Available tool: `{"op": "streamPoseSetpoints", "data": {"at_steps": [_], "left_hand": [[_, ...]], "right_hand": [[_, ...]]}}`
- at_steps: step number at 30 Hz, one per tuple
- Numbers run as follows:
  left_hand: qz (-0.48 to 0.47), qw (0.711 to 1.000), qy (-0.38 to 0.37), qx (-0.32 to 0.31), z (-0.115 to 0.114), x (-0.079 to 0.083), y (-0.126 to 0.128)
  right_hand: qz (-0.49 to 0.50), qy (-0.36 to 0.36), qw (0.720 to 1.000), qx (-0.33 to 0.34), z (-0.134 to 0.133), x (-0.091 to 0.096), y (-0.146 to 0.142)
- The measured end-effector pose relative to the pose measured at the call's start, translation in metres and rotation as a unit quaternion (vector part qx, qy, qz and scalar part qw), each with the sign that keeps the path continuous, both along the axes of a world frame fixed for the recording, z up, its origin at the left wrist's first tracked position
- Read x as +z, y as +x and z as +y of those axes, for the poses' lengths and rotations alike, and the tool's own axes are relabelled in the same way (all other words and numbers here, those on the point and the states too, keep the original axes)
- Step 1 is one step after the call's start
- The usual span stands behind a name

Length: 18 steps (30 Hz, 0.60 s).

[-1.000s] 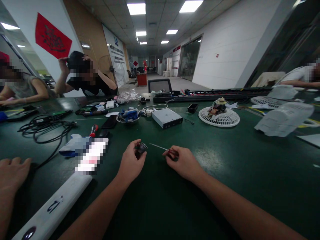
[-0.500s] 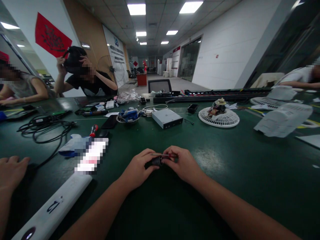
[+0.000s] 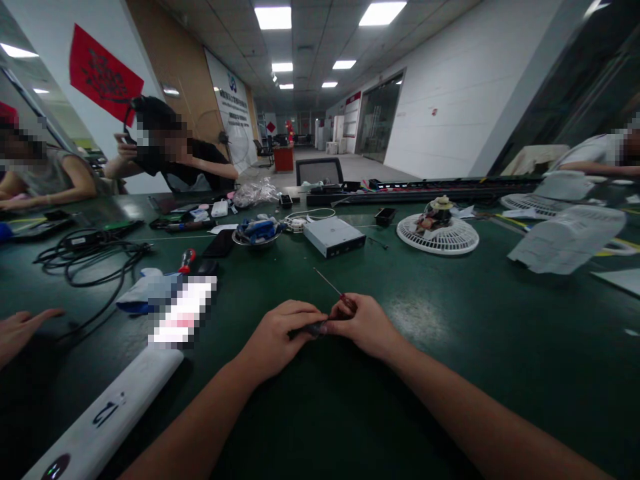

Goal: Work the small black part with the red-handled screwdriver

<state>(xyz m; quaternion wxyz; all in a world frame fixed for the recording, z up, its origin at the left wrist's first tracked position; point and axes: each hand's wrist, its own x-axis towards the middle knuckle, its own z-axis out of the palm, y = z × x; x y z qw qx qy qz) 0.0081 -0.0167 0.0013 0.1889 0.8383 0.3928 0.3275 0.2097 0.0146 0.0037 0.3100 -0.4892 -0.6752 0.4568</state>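
A: Where does the small dark part (image 3: 304,329) sit?
B: Low over the green table mat (image 3: 450,347), between the two hands, right in front of the person. The left hand (image 3: 277,333) pinches its left end with curled fingers. The right hand (image 3: 365,323) meets the other end with thumb and forefinger.
A: Which way does it lie?
B: Its long axis runs left to right, roughly level. It is too small and dark to name for sure; it looks like a short cylinder.
A: Does the right hand have a tool?
B: Yes, a precision screwdriver (image 3: 345,300), with its red handle tucked into the closed fingers. The thin shaft sticks out up and to the left, away from the person. The tip is in the air, clear of the part.
A: What about the table?
B: A dark green mat, shiny in patches. Further out lie a silver optical drive (image 3: 334,237), a white fan grille (image 3: 439,235), a metal bowl (image 3: 257,237), coiled black cables (image 3: 90,257) and a red-handled screwdriver (image 3: 187,259). A long white casing (image 3: 105,413) lies at the near left, near a co-worker's hand (image 3: 23,327) resting flat.
A: And the room?
B: A long office hall with white walls, ceiling light panels (image 3: 273,17) and a red paper square (image 3: 103,72) on the left wall. Other people sit around the table.
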Motion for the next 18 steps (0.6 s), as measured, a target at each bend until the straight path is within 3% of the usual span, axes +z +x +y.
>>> {"op": "streamPoseSetpoints", "data": {"at_steps": [9, 15, 18], "left_hand": [[0.051, 0.997, 0.058, -0.024, 0.001, 0.001, -0.001], [0.062, 0.996, 0.061, -0.019, 0.001, -0.002, -0.002], [0.074, 0.995, 0.061, -0.022, 0.001, -0.003, -0.001]], "right_hand": [[0.017, -0.032, 0.999, 0.029, 0.0, -0.004, 0.002], [-0.121, 0.092, 0.988, -0.013, -0.007, 0.008, 0.002], [-0.152, 0.118, 0.981, -0.008, -0.007, 0.008, 0.002]]}}
